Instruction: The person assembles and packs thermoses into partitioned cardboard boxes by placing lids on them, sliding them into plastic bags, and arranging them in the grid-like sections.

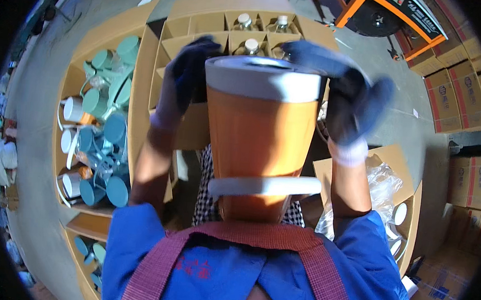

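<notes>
A large orange vessel [262, 139] with a pale collar and a white curved handle or band [265, 186] fills the middle, upright and close to the camera. My left hand [187, 75], in a dark blue glove with a pale cuff, is beside the left of its rim. On the right, my right hand [351, 91] wears the same kind of glove and is blurred. Its fingers reach behind the rim, its thumb spread away. Whether either hand grips the vessel is hidden. Beyond them, a divided cardboard box [205, 24] holds several clear bottles with white caps [252, 45].
An open carton [137, 101] at left holds green, blue and white handled vessels [95, 102]. At lower right is a carton [412, 229] with clear plastic wrap [382, 181]. An orange-framed machine [383, 18] stands at upper right, near stacked cartons [468, 95].
</notes>
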